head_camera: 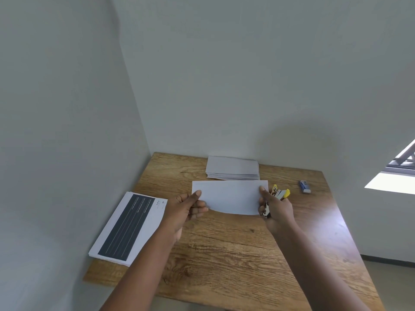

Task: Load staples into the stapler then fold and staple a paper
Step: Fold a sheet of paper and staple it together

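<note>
Above wooden table [224, 254], folded white paper [231, 196], lower edge sagging, creased flat

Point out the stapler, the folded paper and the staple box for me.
stapler [283, 193], head view, its yellow end.
folded paper [231, 196], head view, middle of its face.
staple box [304, 186], head view, its top.

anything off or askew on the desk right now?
Nothing is spilled or damaged. The printed stack overhangs the table's left edge. The right hand holds both the yellow stapler and one end of the folded paper, whose lower edge bows; the left hand pinches the other end.
</note>
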